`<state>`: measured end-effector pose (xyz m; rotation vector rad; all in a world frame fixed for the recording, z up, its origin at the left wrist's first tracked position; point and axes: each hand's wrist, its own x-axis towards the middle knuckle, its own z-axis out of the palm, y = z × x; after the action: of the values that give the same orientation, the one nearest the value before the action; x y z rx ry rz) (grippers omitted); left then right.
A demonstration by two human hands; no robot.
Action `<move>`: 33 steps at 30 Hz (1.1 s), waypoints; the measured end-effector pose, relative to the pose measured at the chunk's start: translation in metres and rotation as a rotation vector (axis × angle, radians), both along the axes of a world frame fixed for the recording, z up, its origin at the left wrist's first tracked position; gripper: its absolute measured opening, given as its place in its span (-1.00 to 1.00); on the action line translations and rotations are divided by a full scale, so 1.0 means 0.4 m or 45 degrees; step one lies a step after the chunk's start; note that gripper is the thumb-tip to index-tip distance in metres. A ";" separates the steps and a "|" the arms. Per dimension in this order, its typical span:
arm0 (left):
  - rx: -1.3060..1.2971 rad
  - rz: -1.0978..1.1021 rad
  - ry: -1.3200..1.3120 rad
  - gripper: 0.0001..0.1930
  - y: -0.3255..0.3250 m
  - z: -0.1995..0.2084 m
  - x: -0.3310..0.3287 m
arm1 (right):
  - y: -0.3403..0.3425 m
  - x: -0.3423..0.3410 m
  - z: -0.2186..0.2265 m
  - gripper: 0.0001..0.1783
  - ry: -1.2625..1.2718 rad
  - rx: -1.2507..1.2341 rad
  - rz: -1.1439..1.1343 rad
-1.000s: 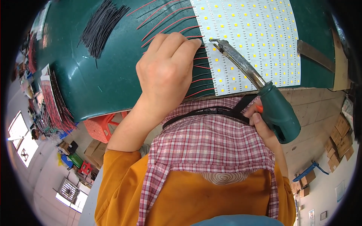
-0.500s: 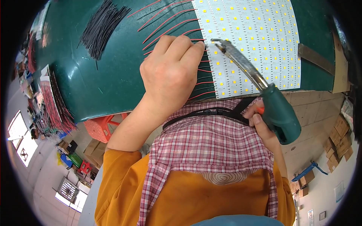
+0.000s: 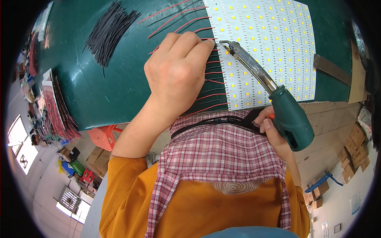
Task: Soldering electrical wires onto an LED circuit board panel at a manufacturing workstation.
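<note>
At the left edge of a white LED board [image 3: 274, 51] dotted with small yellow squares, my left hand [image 3: 176, 69] is closed in a pinch. Its fingertips hold a thin wire end against the edge; its colour is mostly hidden. My right hand [image 3: 272, 126] is wrapped round the green handle of a soldering gun [image 3: 293, 119]. The bent dark tip reaches over the board's edge, close to my left fingertips. Red wires [image 3: 214, 95] with dark ones between them run leftward from the same edge, partly covered by my left hand.
A pile of black wires [image 3: 109, 35] lies on the dark green table [image 3: 91, 91]. Bundled red and black wires [image 3: 57, 109] hang at its left edge. A flat metal strip [image 3: 333, 69] touches the board's right side. Below stands a red plastic stool [image 3: 102, 137].
My left hand and the soldering gun's tip have shifted a little farther along the board's edge, away from me. Both grips are unchanged. The board sits slightly lower in view.
</note>
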<state>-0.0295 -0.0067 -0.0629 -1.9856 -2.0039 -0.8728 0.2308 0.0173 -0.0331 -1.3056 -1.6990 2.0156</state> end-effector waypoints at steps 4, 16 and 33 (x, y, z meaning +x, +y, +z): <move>0.001 0.008 0.064 -0.85 0.004 -0.003 0.001 | 0.003 -0.001 0.002 -0.85 -0.065 0.037 0.044; -0.127 0.034 0.069 -0.78 -0.001 0.023 0.016 | 0.007 -0.010 0.023 -0.81 0.044 -0.021 -0.076; -0.029 0.013 0.035 -0.83 0.007 -0.011 -0.058 | 0.004 -0.073 0.015 -0.89 0.013 -0.018 -0.044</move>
<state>-0.0528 -0.0039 -0.0674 -1.9864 -2.0158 -0.8196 0.2014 0.0191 -0.0273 -1.3176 -1.6491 2.0150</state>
